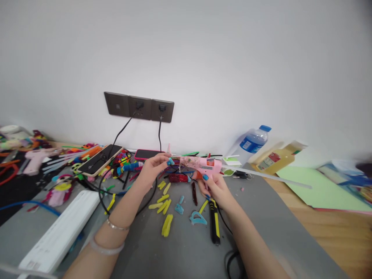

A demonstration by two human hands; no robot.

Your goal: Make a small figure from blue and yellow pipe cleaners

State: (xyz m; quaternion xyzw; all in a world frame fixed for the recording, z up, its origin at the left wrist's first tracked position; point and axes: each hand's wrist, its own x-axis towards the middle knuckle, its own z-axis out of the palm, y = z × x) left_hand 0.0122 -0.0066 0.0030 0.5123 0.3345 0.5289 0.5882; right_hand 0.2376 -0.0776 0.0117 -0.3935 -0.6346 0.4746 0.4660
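Observation:
My right hand is wrapped around the handle of a pink hot glue gun, held level above the mat. A long clear glue stick sticks out of its back end to the right. My left hand is closed in a pinch just left of the gun's nozzle; what is between its fingertips is too small to make out. Below the hands lie several yellow fuzzy pieces, a small blue piece, a blue loop with a yellow stem, and a black-and-yellow utility knife.
A white power strip lies at left, near a phone and black cables. Colourful craft pieces crowd the back. Against the wall lean a water bottle and a yellowish bottle. Green paper lies at right.

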